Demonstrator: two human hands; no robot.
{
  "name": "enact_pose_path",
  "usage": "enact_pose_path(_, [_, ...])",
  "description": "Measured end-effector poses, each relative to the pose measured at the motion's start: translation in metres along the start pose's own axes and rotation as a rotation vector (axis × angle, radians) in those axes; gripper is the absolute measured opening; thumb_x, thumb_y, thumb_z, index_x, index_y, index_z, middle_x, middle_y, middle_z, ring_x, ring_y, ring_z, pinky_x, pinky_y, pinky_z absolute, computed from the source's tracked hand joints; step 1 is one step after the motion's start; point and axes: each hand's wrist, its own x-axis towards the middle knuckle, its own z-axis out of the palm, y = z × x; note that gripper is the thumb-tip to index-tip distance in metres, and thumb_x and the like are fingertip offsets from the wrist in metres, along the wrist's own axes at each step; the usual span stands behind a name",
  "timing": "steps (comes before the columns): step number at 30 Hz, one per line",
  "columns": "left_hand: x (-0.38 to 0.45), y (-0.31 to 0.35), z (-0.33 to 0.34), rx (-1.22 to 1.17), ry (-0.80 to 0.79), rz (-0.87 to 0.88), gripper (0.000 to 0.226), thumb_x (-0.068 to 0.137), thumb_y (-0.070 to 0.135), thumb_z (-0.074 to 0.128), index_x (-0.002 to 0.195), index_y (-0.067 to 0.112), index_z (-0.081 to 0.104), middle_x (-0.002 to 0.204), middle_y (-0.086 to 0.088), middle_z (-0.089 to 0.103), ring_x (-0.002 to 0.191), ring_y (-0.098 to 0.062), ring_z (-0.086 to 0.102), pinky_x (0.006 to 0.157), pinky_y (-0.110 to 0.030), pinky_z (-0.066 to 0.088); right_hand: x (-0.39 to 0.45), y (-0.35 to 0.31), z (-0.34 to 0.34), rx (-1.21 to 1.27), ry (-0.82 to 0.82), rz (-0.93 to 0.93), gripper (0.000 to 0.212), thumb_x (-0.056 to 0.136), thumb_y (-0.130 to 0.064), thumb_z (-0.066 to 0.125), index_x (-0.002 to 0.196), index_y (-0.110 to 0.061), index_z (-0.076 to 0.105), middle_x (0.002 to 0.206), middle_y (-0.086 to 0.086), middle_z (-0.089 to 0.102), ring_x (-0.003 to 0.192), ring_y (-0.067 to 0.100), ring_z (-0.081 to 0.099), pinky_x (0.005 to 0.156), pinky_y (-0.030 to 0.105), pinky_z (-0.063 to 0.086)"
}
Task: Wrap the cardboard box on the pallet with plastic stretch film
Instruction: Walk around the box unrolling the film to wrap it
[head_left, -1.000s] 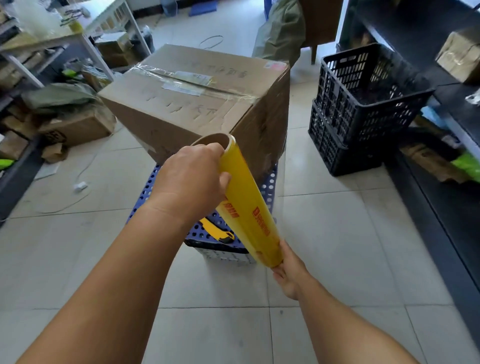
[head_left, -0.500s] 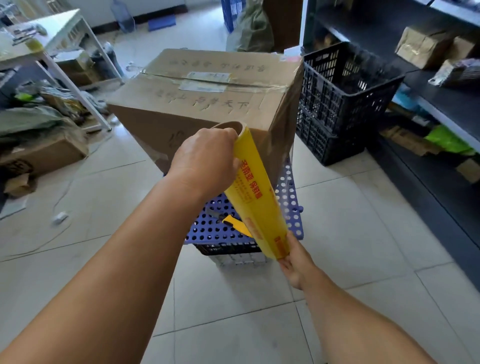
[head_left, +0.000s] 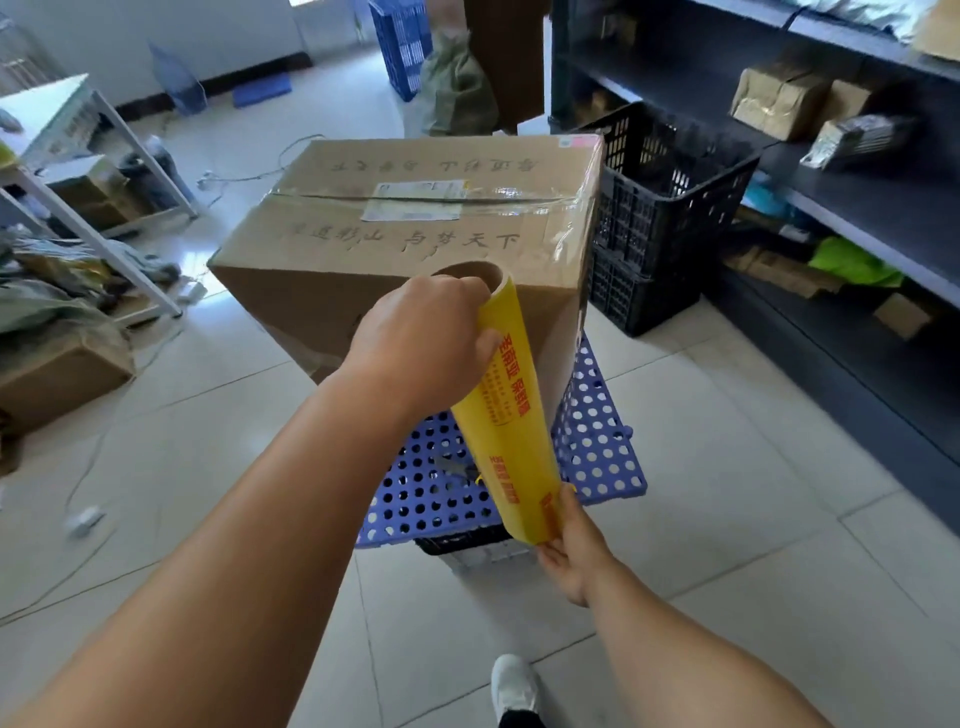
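A large brown cardboard box stands on a blue perforated plastic pallet. Clear film clings to its right side and top right edge. In front of the box I hold a yellow roll of stretch film, tilted, its cardboard core end up. My left hand grips the roll's top end. My right hand holds its bottom end. A yellow-handled tool lies on the pallet, mostly hidden behind the roll.
Two stacked black crates stand just right of the box. Dark shelving with parcels runs along the right. A white table frame, boxes and clutter fill the left floor. Cables trail over the tiles. My white shoe is below.
I have moved round the box to the right, so its near face now looks more square-on. Both hands kept hold of the roll, which stayed close to the box's near right corner.
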Motion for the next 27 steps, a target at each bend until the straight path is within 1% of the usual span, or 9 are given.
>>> enact_pose_path(4, [0.006,-0.024,-0.003,-0.022,-0.007,0.072,0.023,0.090,0.038,0.050,0.105,0.023,0.060,0.090,0.004,0.059,0.076,-0.018,0.055,0.059,-0.028,0.041,0.007,0.014,0.028,0.133,0.045,-0.020,0.069,0.092,-0.055,0.045,0.148,-0.017,0.032,0.149,0.011,0.041,0.135,0.028,0.041,0.112,0.037,0.033])
enact_pose_path(9, [0.011,-0.057,-0.007,-0.034,-0.033,0.184,0.017,0.089,0.034,0.052,0.099,0.023,0.060,0.091,0.004,0.061,0.076,-0.017,0.057,0.062,-0.032,0.050,0.013,0.025,0.064,0.238,0.086,-0.059,0.064,0.096,-0.052,0.039,0.147,-0.015,0.031,0.149,0.013,0.040,0.136,0.029,0.039,0.116,0.039,0.028])
enact_pose_path(13, [0.017,-0.083,-0.011,-0.036,-0.037,0.241,0.019,0.089,0.034,0.051,0.102,0.023,0.060,0.094,0.005,0.062,0.078,-0.016,0.059,0.066,-0.032,0.053,0.016,0.035,0.092,0.314,0.161,-0.072,0.064,0.095,-0.052,0.042,0.146,-0.016,0.032,0.147,0.014,0.043,0.134,0.030,0.042,0.115,0.039,0.030])
enact_pose_path(17, [0.019,-0.108,-0.014,-0.059,-0.054,0.288,0.021,0.089,0.036,0.052,0.104,0.024,0.060,0.095,0.005,0.062,0.082,-0.017,0.058,0.068,-0.032,0.051,0.017,0.047,0.114,0.360,0.210,-0.079,0.063,0.095,-0.053,0.040,0.146,-0.017,0.033,0.147,0.015,0.043,0.135,0.031,0.042,0.114,0.039,0.030])
enact_pose_path(20, [0.021,-0.129,-0.014,-0.068,-0.053,0.337,0.023,0.089,0.036,0.053,0.107,0.024,0.059,0.099,0.005,0.062,0.086,-0.016,0.059,0.069,-0.030,0.050,0.018,0.056,0.131,0.397,0.281,-0.099,0.065,0.094,-0.054,0.041,0.147,-0.017,0.031,0.149,0.015,0.040,0.136,0.031,0.039,0.116,0.039,0.028])
enact_pose_path(24, [0.023,-0.155,-0.016,-0.084,-0.063,0.427,0.025,0.089,0.031,0.053,0.111,0.020,0.058,0.104,0.004,0.062,0.090,-0.017,0.059,0.071,-0.032,0.051,0.018,0.073,0.161,0.474,0.339,-0.124,0.069,0.092,-0.057,0.043,0.148,-0.018,0.030,0.149,0.014,0.039,0.136,0.030,0.040,0.114,0.037,0.030])
enact_pose_path(27, [0.022,-0.177,-0.021,-0.104,-0.080,0.508,0.021,0.089,0.027,0.053,0.108,0.018,0.059,0.100,0.002,0.061,0.089,-0.019,0.059,0.071,-0.035,0.052,0.019,0.088,0.183,0.541,0.382,-0.159,0.067,0.093,-0.056,0.043,0.148,-0.019,0.030,0.149,0.012,0.040,0.134,0.029,0.041,0.113,0.036,0.031])
